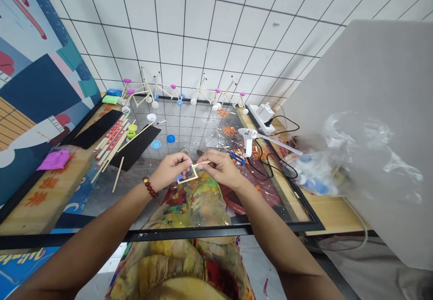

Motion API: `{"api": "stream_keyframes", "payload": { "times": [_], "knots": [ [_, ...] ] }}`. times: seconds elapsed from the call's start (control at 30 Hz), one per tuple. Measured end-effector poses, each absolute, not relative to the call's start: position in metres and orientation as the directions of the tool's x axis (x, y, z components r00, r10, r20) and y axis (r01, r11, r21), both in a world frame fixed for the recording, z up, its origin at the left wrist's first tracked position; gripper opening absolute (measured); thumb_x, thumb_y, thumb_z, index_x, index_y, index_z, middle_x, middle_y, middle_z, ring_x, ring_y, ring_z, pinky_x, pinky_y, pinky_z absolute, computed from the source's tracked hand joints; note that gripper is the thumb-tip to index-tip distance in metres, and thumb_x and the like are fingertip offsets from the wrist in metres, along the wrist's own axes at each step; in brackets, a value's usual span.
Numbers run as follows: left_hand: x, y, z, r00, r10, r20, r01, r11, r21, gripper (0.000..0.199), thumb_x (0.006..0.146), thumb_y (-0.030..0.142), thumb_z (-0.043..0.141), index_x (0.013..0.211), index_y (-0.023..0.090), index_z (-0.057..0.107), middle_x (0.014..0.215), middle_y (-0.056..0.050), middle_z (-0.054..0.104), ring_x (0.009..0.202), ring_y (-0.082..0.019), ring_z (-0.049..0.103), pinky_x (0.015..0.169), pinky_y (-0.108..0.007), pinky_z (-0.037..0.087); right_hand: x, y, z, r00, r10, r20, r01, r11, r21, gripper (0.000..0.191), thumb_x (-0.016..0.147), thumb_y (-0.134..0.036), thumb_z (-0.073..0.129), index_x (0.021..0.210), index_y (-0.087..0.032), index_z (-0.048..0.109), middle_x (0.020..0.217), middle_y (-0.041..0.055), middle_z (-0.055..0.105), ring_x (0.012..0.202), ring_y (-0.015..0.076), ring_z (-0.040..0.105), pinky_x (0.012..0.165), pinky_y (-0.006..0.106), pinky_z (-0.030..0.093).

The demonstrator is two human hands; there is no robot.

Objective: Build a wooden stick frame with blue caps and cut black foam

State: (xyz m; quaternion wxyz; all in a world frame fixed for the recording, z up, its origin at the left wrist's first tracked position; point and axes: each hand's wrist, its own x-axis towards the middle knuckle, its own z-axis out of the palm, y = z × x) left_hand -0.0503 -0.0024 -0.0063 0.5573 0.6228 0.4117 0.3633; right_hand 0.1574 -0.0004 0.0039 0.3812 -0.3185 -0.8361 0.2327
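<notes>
Close to the table's front, my left hand [173, 169] pinches one end of a small angled frame of thin wooden sticks [188, 181]. My right hand [221, 168] is closed on a short stick of the same frame, its fingertips near the left ones. The joint between the hands is partly hidden by fingers. A blue bottle cap [177, 177] shows just below my left fingers. Right of my right hand lie blue-handled scissors [237, 157], and a white glue gun [248, 143] stands beyond them.
Several stick-built bicycles [169, 88] line the back edge. Left lie loose wooden sticks [118, 173] and black sheets [98, 128]. Blue caps [171, 138] sit mid-table. A power strip [262, 119], black cable [270, 167] and clear plastic bag [314, 178] are at right.
</notes>
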Motion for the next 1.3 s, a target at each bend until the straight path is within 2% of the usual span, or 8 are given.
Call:
{"api": "stream_keyframes", "payload": {
  "times": [0.27, 0.4, 0.53, 0.63, 0.8, 0.93, 1.13, 1.3],
  "knots": [
    [-0.05, -0.002, -0.007, 0.396, 0.918, -0.016, 0.095, -0.024, 0.995, 0.03, 0.08, 0.044, 0.063, 0.072, 0.016, 0.056, 0.065, 0.002, 0.057, 0.052, -0.008, 0.054, 0.053, -0.022, 0.045, 0.158, -0.002, 0.008, -0.503, 0.714, 0.487, 0.344, 0.682, -0.645, 0.018, 0.089, -0.034, 0.061, 0.089, -0.019, 0.07, 0.077, 0.0037, 0.065, 0.068, 0.0139, 0.057, 0.064, 0.026, 0.044],
    [-0.05, -0.002, -0.007, 0.36, 0.933, 0.004, 0.037, -0.019, 0.999, 0.031, 0.08, 0.045, 0.065, 0.074, 0.016, 0.058, 0.065, 0.002, 0.058, 0.055, -0.009, 0.055, 0.057, -0.023, 0.046, 0.158, -0.004, 0.009, -0.426, 0.772, 0.472, 0.3, 0.613, -0.731, 0.041, 0.08, -0.04, 0.072, 0.116, -0.021, 0.065, 0.095, 0.0064, 0.067, 0.083, 0.0179, 0.062, 0.076, 0.03, 0.048],
    [-0.049, -0.001, -0.008, 0.304, 0.952, 0.027, -0.025, -0.02, 0.999, 0.03, 0.08, 0.045, 0.065, 0.076, 0.016, 0.06, 0.067, 0.001, 0.06, 0.058, -0.01, 0.056, 0.061, -0.023, 0.046, 0.157, -0.003, 0.006, -0.339, 0.866, 0.368, 0.021, 0.398, -0.917, 0.059, 0.082, -0.05, 0.066, 0.133, -0.025, 0.051, 0.12, 0.0102, 0.061, 0.085, 0.0172, 0.063, 0.079, 0.034, 0.051],
    [-0.049, 0.0, -0.01, 0.273, 0.962, 0.026, -0.036, -0.017, 0.999, 0.03, 0.08, 0.045, 0.066, 0.076, 0.016, 0.061, 0.068, 0.001, 0.061, 0.058, -0.01, 0.056, 0.062, -0.024, 0.046, 0.154, -0.001, 0.006, -0.319, 0.904, 0.285, -0.209, 0.226, -0.952, 0.062, 0.08, -0.061, 0.062, 0.13, -0.024, 0.053, 0.119, 0.0113, 0.064, 0.071, 0.0149, 0.063, 0.074, 0.035, 0.053],
    [-0.048, 0.001, -0.015, 0.223, 0.974, 0.043, -0.079, -0.026, 0.997, 0.029, 0.08, 0.045, 0.066, 0.076, 0.016, 0.062, 0.069, 0.0, 0.061, 0.06, -0.011, 0.056, 0.062, -0.024, 0.047, 0.151, 0.0, 0.011, -0.319, 0.936, 0.147, -0.522, -0.044, -0.852, 0.064, 0.075, -0.066, 0.064, 0.123, -0.025, 0.054, 0.124, 0.0108, 0.065, 0.071, 0.0145, 0.065, 0.075, 0.033, 0.054],
    [-0.046, 0.001, -0.016, 0.203, 0.978, 0.049, -0.088, -0.032, 0.996, 0.029, 0.079, 0.044, 0.067, 0.076, 0.016, 0.062, 0.069, 0.0, 0.061, 0.061, -0.011, 0.056, 0.062, -0.024, 0.047, 0.151, 0.003, 0.011, -0.363, 0.929, 0.067, -0.653, -0.203, -0.73, 0.069, 0.062, -0.064, 0.077, 0.111, -0.02, 0.057, 0.126, 0.0156, 0.063, 0.07, 0.0136, 0.063, 0.071, 0.03, 0.054],
    [-0.042, -0.001, -0.016, 0.193, 0.98, 0.042, -0.072, -0.029, 0.997, 0.028, 0.079, 0.043, 0.067, 0.075, 0.015, 0.062, 0.069, 0.0, 0.062, 0.06, -0.01, 0.056, 0.062, -0.024, 0.047, 0.147, 0.007, 0.003, -0.411, 0.911, -0.027, -0.671, -0.323, -0.668, 0.069, 0.06, -0.064, 0.078, 0.104, -0.014, 0.059, 0.123, 0.0202, 0.063, 0.058, 0.0083, 0.049, 0.062, 0.027, 0.051],
    [-0.041, 0.0, -0.018, 0.166, 0.985, 0.038, -0.092, -0.023, 0.996, 0.028, 0.078, 0.043, 0.067, 0.075, 0.016, 0.061, 0.069, 0.001, 0.061, 0.059, -0.01, 0.056, 0.061, -0.024, 0.048, 0.14, 0.003, -0.001, -0.328, 0.941, -0.089, -0.506, -0.255, -0.824, 0.054, 0.061, -0.039, 0.086, 0.105, -0.02, 0.063, 0.106, 0.0062, 0.07, 0.054, 0.006, 0.045, 0.055, 0.024, 0.042]
  ]
}}
